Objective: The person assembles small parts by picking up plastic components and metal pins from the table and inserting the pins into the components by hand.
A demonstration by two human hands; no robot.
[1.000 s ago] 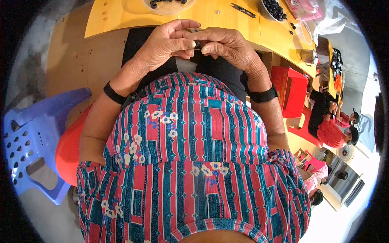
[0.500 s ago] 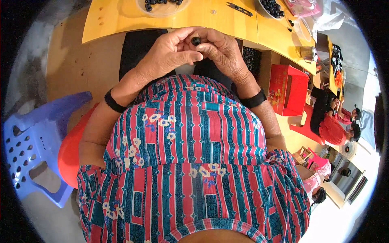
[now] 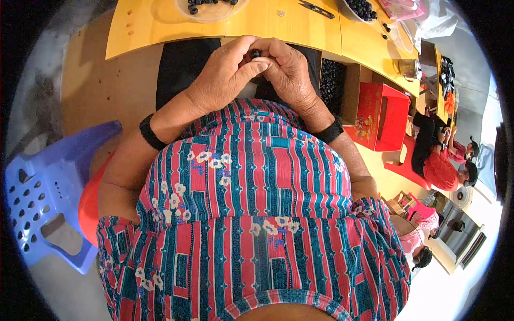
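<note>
A small, dark, rounded piece sits between my two hands, just in front of the table's near edge. My left hand is closed round its left side, with the thumb reaching across toward the right thumb. On the other side my right hand is curled in with its fingers bent and also grips the piece. The hands touch each other, and the fingertips beneath the piece are partly hidden.
On the yellow table are a clear dish and a bowl, both with similar dark pieces, and black thread snips. A red box stands at right, a blue plastic chair at left. Other people sit farther right.
My left thumb has moved up and right, against the right thumb. My hands have closed in tighter, and the dark piece sits slightly left and is more covered.
</note>
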